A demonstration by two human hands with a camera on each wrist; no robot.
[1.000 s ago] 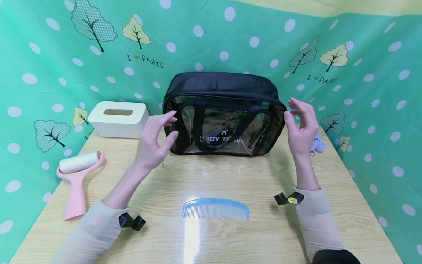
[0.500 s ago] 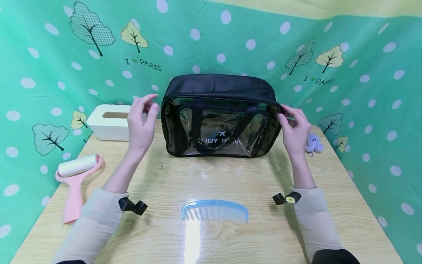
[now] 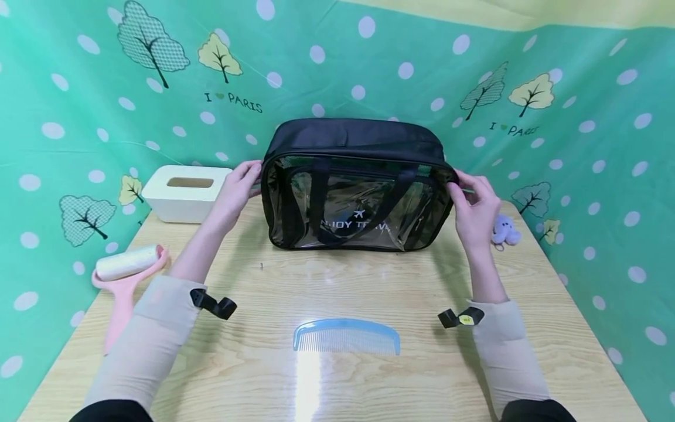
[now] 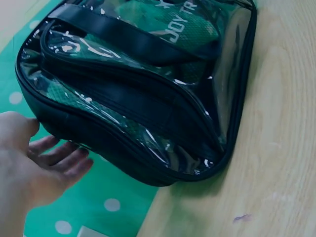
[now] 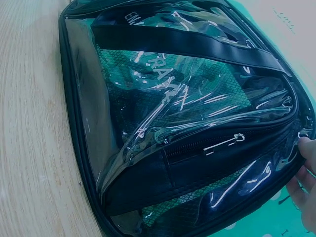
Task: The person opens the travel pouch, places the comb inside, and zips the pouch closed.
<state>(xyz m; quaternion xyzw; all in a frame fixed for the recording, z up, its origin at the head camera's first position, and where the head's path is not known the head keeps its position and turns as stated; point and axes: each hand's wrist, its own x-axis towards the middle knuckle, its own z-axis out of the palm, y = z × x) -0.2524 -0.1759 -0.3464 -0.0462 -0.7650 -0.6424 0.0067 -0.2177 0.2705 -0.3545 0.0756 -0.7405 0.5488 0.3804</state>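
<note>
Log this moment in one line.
bag: standing on table | left hand: at its left side | right hand: pinching its upper right edge | comb: in front

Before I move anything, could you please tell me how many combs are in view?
1: the blue comb lies on the table, in front of and apart from the black bag. Others could be hidden inside or behind the bag.

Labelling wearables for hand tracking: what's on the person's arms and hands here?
Left hand and right hand: no gloves. Each forearm has an off-white sleeve to the wrist, with black fabric higher up. Each cuff carries a small, angular black device; the right one has a yellow-green label. No cables visible.
</note>
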